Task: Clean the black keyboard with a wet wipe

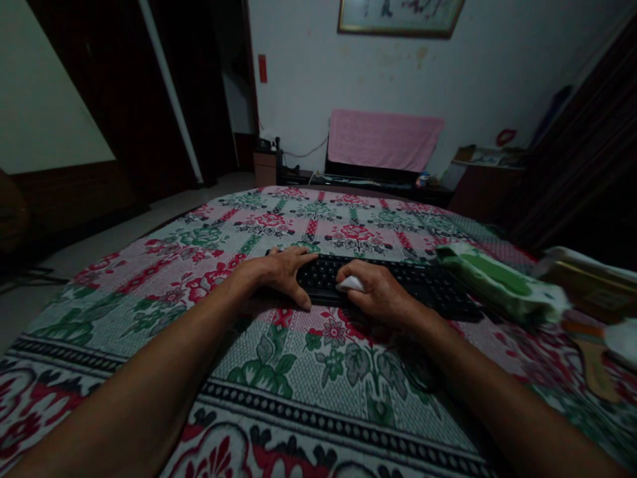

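Observation:
A black keyboard [326, 282] lies flat on the patterned bedspread [318, 358] in front of me. My left hand [283, 271] rests over its left end, thumb and fingers spread apart, steadying contact at the edge. Over the middle of the keys, my right hand [378, 289] is closed around a small white wad [351, 284], perhaps folded tissue. The wad's tip pokes out past the fingers, against or just above the keys. Part of the keyboard's middle is hidden beneath that hand, while the right end shows beyond it.
Right of the keyboard sits a green and white soft pack [502, 282]. Farther right are a flat brush with a wooden handle [597, 365], a gold-brown box [590, 282] and a white item [624, 340]. A pink cloth [383, 139] drapes over something by the far wall.

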Available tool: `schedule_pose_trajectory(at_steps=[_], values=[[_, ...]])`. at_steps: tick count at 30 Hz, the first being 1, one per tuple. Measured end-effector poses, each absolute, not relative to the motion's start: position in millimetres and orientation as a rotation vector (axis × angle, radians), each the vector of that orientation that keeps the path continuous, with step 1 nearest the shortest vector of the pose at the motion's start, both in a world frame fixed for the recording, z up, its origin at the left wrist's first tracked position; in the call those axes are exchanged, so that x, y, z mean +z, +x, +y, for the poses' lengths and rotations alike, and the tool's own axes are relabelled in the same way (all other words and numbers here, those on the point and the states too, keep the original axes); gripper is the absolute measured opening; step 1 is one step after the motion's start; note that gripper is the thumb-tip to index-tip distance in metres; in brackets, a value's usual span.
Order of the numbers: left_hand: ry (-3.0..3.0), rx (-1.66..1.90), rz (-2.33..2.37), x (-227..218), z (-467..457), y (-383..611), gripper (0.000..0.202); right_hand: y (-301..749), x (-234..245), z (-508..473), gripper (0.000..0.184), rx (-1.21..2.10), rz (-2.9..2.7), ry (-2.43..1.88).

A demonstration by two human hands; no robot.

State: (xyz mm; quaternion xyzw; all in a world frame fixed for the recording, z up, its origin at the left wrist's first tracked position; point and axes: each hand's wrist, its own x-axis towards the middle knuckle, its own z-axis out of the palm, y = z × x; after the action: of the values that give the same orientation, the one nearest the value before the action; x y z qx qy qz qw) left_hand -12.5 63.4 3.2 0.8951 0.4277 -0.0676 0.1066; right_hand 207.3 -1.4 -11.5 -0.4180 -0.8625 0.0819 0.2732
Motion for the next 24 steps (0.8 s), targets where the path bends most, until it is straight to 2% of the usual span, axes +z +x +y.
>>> schedule_pose_trajectory(at_steps=[5,13,20,24], values=[[2.616,-0.239,1.258,5.0,63.0,-12.2,0.112,202.9,-15.1,0.1,0.025,0.167,-2.393,-1.140],[2.647,-0.225,1.239,-1.1,67.3,-12.4,0.109,180.5,-20.1,-2.2,0.017,0.164,-2.395,-1.063],[2.642,-0.230,1.242,1.9,65.5,-12.1,0.109,197.6,-16.2,-1.4,0.024,0.170,-2.415,-1.105],[2.635,-0.246,1.257,3.7,63.6,-10.3,0.112,195.6,-17.4,-2.7,0.018,0.173,-2.348,-1.091]])
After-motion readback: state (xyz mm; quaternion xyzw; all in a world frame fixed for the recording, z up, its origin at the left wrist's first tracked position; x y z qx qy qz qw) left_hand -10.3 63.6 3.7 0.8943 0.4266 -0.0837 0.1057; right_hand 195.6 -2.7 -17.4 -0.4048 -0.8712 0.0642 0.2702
